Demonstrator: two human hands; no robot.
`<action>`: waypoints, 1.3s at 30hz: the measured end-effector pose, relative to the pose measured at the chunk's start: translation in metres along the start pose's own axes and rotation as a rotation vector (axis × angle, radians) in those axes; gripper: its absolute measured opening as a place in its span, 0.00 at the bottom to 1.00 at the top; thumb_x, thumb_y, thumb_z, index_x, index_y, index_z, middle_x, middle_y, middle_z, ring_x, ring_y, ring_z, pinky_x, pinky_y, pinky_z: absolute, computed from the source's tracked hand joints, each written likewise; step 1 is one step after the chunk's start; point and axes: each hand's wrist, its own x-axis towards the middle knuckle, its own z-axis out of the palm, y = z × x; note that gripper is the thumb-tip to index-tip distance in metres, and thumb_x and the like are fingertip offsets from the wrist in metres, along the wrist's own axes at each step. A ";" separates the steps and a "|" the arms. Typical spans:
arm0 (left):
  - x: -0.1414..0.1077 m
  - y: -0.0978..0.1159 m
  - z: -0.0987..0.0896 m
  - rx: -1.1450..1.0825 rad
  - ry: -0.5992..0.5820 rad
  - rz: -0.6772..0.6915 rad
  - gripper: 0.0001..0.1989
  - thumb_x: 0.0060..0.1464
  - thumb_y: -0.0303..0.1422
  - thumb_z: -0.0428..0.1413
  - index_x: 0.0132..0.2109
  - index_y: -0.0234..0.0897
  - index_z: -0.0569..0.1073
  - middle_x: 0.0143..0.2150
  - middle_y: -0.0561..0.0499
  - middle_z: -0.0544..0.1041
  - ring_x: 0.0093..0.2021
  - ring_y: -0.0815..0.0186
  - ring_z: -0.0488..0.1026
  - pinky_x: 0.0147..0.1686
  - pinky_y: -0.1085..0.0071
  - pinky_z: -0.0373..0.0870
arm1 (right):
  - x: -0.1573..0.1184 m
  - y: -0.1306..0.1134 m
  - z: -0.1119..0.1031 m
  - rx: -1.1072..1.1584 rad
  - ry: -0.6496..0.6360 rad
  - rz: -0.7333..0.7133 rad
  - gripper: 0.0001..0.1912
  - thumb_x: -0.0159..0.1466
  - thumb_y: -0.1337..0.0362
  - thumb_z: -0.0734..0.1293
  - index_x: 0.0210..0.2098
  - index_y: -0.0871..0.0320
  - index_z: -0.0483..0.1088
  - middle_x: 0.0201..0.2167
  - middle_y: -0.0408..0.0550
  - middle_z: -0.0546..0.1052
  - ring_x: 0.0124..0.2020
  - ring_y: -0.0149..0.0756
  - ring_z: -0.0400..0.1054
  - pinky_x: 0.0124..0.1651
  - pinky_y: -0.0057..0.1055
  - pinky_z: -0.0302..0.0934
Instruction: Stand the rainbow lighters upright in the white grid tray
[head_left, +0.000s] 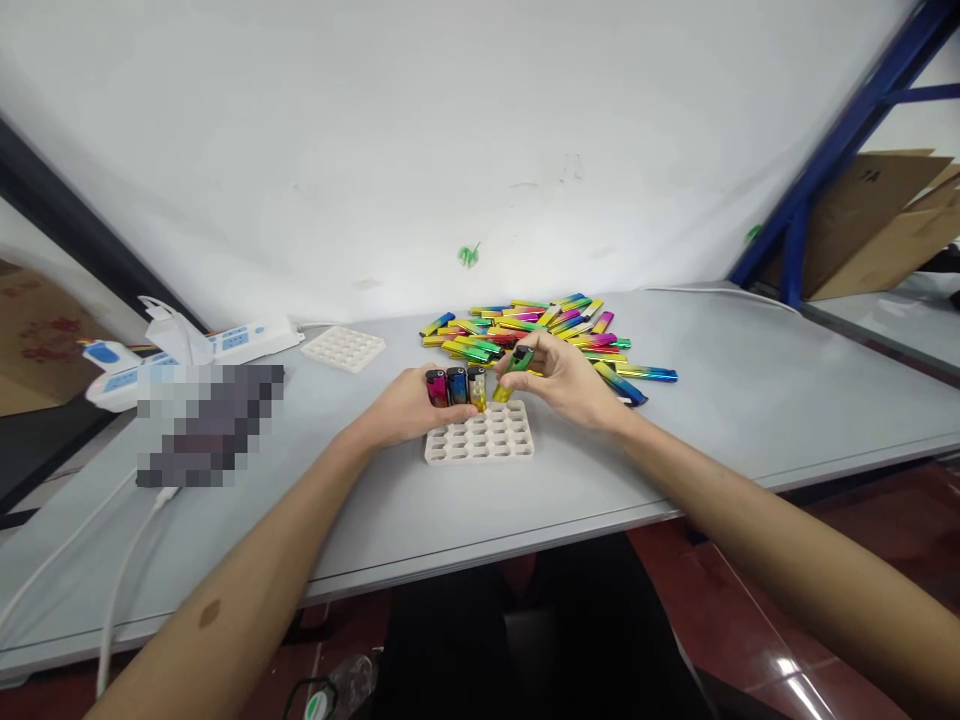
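Note:
A cream tray (480,440) with rows of slots lies on the grey table. Three lighters, pink (436,388), blue (457,386) and yellow (478,388), stand side by side at the tray's far left part. My left hand (409,408) is closed around them, thumb across their near side. Between the thumb and fingers of my right hand (566,380) is a green and yellow lighter (516,370), tilted over the tray's far right part. Its lower end is near the tray; whether it sits in a slot I cannot tell. Behind my hands lies a pile of shiny multicoloured lighters (525,322).
A second cream tray (343,348) lies at the back left, beside a white power strip (251,340). A pixelated dark object (214,425) and white cables (129,570) are on the left of the table (420,520). Cardboard boxes (870,215) stand beyond a blue frame at right.

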 end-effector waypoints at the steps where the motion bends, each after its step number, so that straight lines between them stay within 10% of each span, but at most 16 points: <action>1: 0.000 0.000 0.000 0.004 0.001 0.002 0.23 0.42 0.51 0.66 0.35 0.38 0.71 0.30 0.54 0.73 0.30 0.65 0.69 0.27 0.69 0.63 | 0.000 0.002 0.002 -0.026 0.003 -0.003 0.17 0.59 0.53 0.73 0.38 0.55 0.65 0.36 0.46 0.76 0.41 0.39 0.71 0.42 0.38 0.65; 14: 0.001 0.000 0.002 -0.036 -0.025 -0.002 0.22 0.41 0.49 0.67 0.35 0.38 0.71 0.30 0.54 0.73 0.30 0.65 0.68 0.27 0.70 0.62 | -0.002 -0.009 -0.001 -0.531 -0.121 -0.070 0.17 0.64 0.50 0.68 0.31 0.55 0.63 0.32 0.45 0.74 0.33 0.36 0.66 0.34 0.31 0.54; 18: 0.002 -0.005 -0.002 -0.038 -0.050 -0.003 0.23 0.43 0.52 0.66 0.37 0.37 0.74 0.33 0.52 0.77 0.32 0.62 0.71 0.30 0.68 0.64 | 0.000 -0.008 -0.017 -0.694 0.062 -0.060 0.22 0.73 0.50 0.52 0.31 0.56 0.65 0.31 0.47 0.74 0.32 0.37 0.65 0.35 0.34 0.53; 22: 0.002 -0.007 -0.006 0.009 -0.025 -0.033 0.24 0.43 0.53 0.65 0.36 0.37 0.75 0.33 0.51 0.78 0.32 0.61 0.71 0.29 0.68 0.63 | 0.005 0.005 -0.036 -0.970 0.228 0.043 0.13 0.69 0.57 0.59 0.35 0.57 0.69 0.37 0.54 0.76 0.42 0.47 0.66 0.39 0.38 0.56; 39: 0.005 -0.012 -0.005 0.014 0.006 -0.053 0.26 0.39 0.55 0.66 0.30 0.37 0.71 0.28 0.53 0.73 0.28 0.65 0.66 0.25 0.70 0.59 | 0.014 0.032 -0.040 -1.226 0.204 0.104 0.20 0.65 0.67 0.60 0.52 0.64 0.75 0.51 0.63 0.73 0.52 0.58 0.59 0.54 0.50 0.56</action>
